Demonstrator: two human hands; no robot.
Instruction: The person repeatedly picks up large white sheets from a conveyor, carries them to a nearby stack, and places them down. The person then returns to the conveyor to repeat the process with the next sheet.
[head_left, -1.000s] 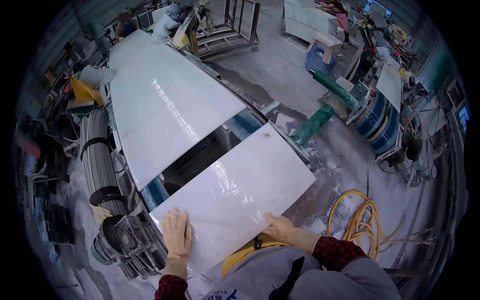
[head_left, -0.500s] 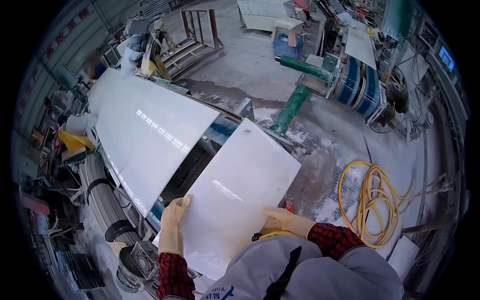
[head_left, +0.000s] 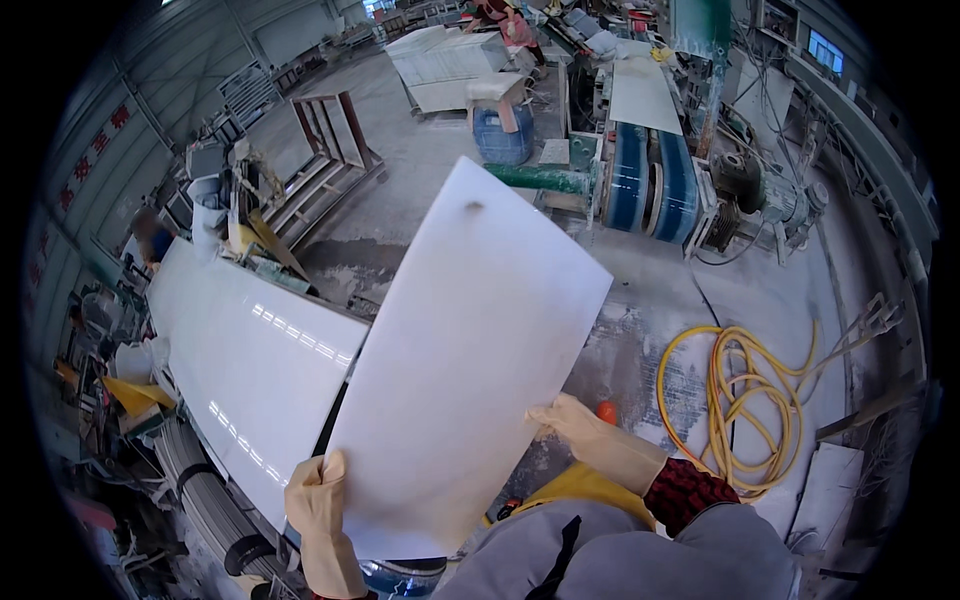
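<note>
A glossy white slab with a dark smudge near its far corner is held in front of me, raised and tilted. My left hand, in a cream rubber glove, is closed on the slab's left edge near its lower corner, thumb on top. On the right edge, my right hand grips in a matching glove, with a red-and-black checked cuff behind it. Farther left, a second, larger white slab lies on the conveyor, partly covered by the held slab. The held slab also hides most of the conveyor's near end.
Coiled yellow hose lies on the floor at the right. Beyond are a machine with blue belts, a green roller, a blue barrel and a metal frame rack. A person stands far back.
The held slab has come up off the conveyor end and tilted, its far edge now higher in view. Both hands keep hold of it. My view has turned toward the right.
</note>
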